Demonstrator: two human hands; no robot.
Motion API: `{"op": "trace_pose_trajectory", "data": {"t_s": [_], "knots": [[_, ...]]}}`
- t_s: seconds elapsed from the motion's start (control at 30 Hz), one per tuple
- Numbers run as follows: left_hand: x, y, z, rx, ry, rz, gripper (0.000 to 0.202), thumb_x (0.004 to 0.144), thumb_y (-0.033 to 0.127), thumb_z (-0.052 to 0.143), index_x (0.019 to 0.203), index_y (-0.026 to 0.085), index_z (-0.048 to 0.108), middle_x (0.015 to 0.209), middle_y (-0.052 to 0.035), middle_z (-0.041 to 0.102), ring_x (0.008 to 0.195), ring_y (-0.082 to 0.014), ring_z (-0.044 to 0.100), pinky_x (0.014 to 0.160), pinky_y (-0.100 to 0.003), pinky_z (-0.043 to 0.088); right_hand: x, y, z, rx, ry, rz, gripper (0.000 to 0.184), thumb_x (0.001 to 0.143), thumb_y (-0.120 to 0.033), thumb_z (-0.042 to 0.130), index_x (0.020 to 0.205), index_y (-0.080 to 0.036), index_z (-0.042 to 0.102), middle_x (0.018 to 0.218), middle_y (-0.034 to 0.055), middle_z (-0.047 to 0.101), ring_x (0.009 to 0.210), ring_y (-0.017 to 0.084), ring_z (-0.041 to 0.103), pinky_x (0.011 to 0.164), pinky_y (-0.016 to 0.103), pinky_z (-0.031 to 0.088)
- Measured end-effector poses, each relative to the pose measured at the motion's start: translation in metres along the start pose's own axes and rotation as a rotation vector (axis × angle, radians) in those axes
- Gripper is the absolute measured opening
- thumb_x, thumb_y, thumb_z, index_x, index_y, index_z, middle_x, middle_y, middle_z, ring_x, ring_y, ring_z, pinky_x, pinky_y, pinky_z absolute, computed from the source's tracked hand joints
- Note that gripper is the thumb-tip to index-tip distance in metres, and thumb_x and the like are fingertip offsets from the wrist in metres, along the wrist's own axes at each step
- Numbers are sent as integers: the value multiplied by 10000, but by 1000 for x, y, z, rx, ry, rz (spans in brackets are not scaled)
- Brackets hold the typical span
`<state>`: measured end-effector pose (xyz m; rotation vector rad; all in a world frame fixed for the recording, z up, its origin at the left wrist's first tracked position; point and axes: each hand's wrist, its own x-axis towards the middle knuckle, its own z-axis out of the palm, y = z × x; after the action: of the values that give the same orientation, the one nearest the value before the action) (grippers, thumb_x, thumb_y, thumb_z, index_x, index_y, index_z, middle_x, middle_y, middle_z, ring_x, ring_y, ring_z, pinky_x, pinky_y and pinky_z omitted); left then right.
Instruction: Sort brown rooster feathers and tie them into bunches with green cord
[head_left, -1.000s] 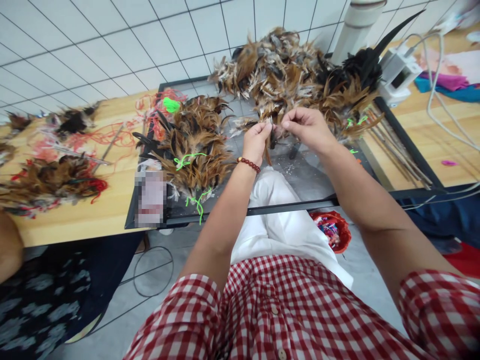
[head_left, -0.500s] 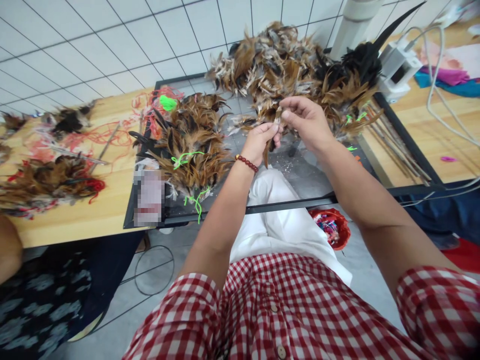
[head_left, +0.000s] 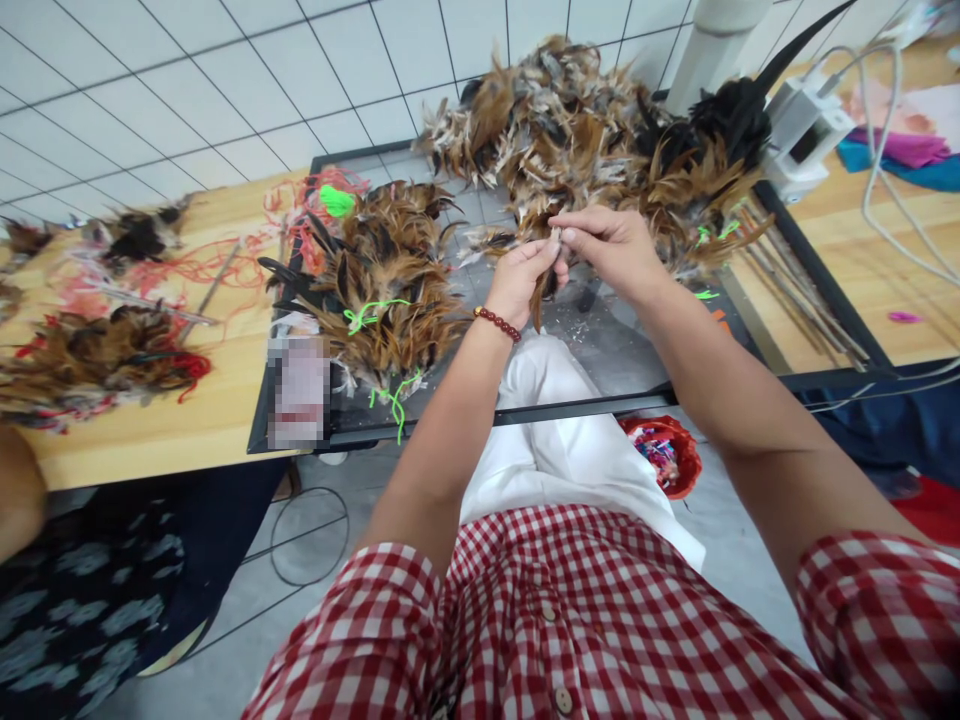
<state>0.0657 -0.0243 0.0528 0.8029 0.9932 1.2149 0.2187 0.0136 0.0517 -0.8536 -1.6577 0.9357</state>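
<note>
My left hand (head_left: 521, 280) is closed round a small bunch of brown feathers (head_left: 541, 293) that hangs below its fingers. My right hand (head_left: 611, 250) pinches the top of the same bunch, fingertip to fingertip with the left. Both hands hover over the glass-topped table (head_left: 600, 350). A big loose heap of brown and black feathers (head_left: 592, 140) lies just behind them. To the left sit feather bundles tied with green cord (head_left: 382, 300).
A wooden bench (head_left: 172, 420) at left carries more feather bundles and red string. Thin sticks (head_left: 795, 300) lie along the glass table's right edge. A white device with cables (head_left: 802, 140) stands at right. A red basket (head_left: 664, 455) sits on the floor. Another person's arm (head_left: 19, 490) shows far left.
My right hand lifted a feather away from the left hand, then came back down. Its fingertips now meet the left hand's on the bunch again.
</note>
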Motion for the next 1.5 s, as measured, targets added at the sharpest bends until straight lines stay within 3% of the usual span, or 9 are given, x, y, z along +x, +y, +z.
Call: {"op": "trace_pose_trajectory", "data": {"t_s": [0.17,0.4,0.73,0.83,1.0,1.13,1.3,1.4,1.5], "knots": [[-4,1,3,56,23,68,304,960,352,761,752,172,633,580,65,590,510,-37,549,558,-169,468,2,10,-4,-104,-17,-54,376,835,-596,855,1043,-283,856,1025,69,814,1055,287,767,1057,521,613],[0,-2,3,87,71,142,289,965,340,753,749,184,643,570,70,587,534,-45,543,602,-169,469,1,12,7,47,12,-24,470,778,-685,862,953,-251,820,895,47,782,951,264,774,898,460,660],[-5,3,0,129,-146,58,294,929,319,793,711,169,663,568,40,625,531,-73,583,614,-203,478,-2,-6,3,191,-104,26,542,702,-772,865,760,-248,737,672,6,634,624,184,641,602,376,581],[-4,2,-1,125,-161,55,291,918,307,805,707,167,661,594,28,653,568,-82,609,640,-208,494,-1,-1,3,133,-72,-6,510,718,-732,878,743,-248,719,706,8,637,619,173,622,612,370,566],[0,10,-4,50,56,150,312,948,250,764,668,177,648,534,56,561,510,-59,511,604,-197,432,4,10,-1,-115,11,-50,345,901,-581,765,846,-240,771,807,41,715,774,211,668,772,405,572],[2,22,-10,-154,273,238,350,1023,254,658,681,185,625,509,74,485,477,-54,456,573,-200,399,-1,15,-4,-515,-189,-95,197,894,-416,741,865,-235,811,887,75,756,895,274,684,844,439,535],[3,24,-13,-195,348,226,385,1043,335,633,690,185,598,503,83,444,467,-51,419,562,-197,377,-13,15,11,-793,-353,-146,251,910,-296,624,1041,-236,829,1051,99,759,1002,304,675,845,428,498],[4,21,-12,-174,346,211,366,1034,310,649,694,185,598,509,87,438,467,-49,426,567,-195,381,-13,15,17,-809,-313,-116,212,932,-291,586,916,-218,784,1021,116,741,990,306,660,844,434,500],[4,19,-11,-153,335,182,355,1053,229,592,701,184,599,510,85,445,459,-49,441,556,-194,381,-6,16,14,-566,-115,-23,200,940,-371,619,837,-215,691,896,92,693,872,255,624,808,411,500]]}}
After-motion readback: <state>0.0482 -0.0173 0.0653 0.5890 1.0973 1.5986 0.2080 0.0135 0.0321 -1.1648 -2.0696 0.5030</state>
